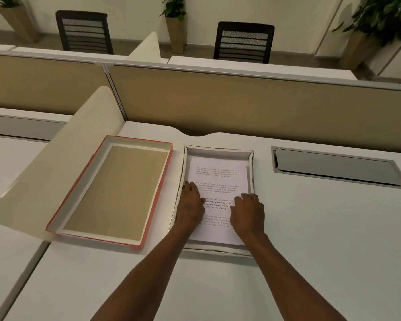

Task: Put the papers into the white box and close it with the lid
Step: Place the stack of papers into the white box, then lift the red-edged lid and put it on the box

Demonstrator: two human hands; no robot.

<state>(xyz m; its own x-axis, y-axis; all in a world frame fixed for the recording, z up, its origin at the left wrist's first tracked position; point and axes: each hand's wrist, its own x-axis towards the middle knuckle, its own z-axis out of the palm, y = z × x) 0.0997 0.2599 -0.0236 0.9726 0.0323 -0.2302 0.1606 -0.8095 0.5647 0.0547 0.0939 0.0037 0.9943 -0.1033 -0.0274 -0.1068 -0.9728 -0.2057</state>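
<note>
A shallow white box (218,150) lies on the desk straight ahead. Printed papers (218,174) lie flat inside it. My left hand (191,203) rests palm down on the papers' left side, fingers by the box's left wall. My right hand (248,213) presses on the papers' right side, fingers spread. Neither hand grips anything. The lid (116,191), red-edged outside with a brown inner face, lies upside down just left of the box.
A curved cream divider (63,163) stands left of the lid. A tan partition (241,107) closes the desk's far side. A grey cable hatch (333,167) sits in the desk to the right. Chairs and potted plants stand beyond.
</note>
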